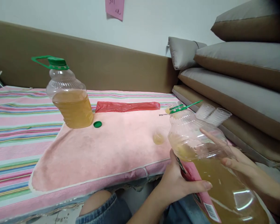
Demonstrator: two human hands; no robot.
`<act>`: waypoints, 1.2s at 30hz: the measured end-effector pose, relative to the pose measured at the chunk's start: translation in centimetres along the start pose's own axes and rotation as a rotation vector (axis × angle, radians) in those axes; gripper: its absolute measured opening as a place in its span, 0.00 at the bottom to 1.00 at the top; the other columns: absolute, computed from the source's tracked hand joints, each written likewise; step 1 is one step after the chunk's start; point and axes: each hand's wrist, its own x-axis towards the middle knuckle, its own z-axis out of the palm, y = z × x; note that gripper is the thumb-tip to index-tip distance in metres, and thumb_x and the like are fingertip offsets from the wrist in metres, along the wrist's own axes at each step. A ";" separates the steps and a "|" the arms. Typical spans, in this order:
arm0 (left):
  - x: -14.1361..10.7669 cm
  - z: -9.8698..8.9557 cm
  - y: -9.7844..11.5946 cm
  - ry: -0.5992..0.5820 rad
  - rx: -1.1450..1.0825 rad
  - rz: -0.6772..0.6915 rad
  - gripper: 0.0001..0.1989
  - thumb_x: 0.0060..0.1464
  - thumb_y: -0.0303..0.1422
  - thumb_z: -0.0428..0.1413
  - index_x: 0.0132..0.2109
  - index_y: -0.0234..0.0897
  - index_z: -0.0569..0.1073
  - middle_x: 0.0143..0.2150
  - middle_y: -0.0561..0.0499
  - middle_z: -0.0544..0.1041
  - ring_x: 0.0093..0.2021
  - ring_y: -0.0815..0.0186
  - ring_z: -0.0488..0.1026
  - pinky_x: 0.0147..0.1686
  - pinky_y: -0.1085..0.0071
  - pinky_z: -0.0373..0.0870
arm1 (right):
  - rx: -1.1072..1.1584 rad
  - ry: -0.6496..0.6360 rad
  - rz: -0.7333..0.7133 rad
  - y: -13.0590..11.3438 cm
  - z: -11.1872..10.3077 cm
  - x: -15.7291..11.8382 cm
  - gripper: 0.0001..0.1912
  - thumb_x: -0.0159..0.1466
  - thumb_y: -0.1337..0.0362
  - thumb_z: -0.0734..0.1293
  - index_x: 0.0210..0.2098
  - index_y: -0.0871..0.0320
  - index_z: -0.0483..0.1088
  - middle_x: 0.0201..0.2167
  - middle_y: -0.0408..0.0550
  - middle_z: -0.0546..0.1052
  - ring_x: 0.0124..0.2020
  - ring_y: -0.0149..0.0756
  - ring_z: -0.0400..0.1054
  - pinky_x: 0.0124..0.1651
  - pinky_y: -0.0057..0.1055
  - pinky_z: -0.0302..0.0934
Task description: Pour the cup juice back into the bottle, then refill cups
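Both of my hands are around a large clear plastic jug [214,177] of yellow liquid, tilted with its neck to the upper left. My left hand [177,183] grips its near side by a pink label, thumb across the front. My right hand [240,158] clasps the other side, index finger stretched along the shoulder. A green ring handle [179,108] circles the neck. Left of the jug, a clear plastic cup [158,138] with some yellow liquid stands on the pink mat [102,152]. Another cup [174,108] is partly hidden behind the neck.
A second jug [72,107] with a green cap stands upright at left, beside a loose green cap [97,124]. A folded red plastic bag [128,106] lies at the back. Stacked clear cups [216,115] lean near piled cushions [235,84] on the right.
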 end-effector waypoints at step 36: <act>-9.1 -6.4 11.4 1.266 0.812 0.250 0.39 0.63 0.42 0.48 0.71 0.42 0.36 0.75 0.47 0.31 0.74 0.56 0.27 0.71 0.52 0.38 | 0.930 -0.092 -0.574 -13.3 37.8 13.5 0.53 0.52 0.44 0.75 0.68 0.49 0.48 0.55 0.55 0.71 0.58 0.52 0.66 0.61 0.54 0.60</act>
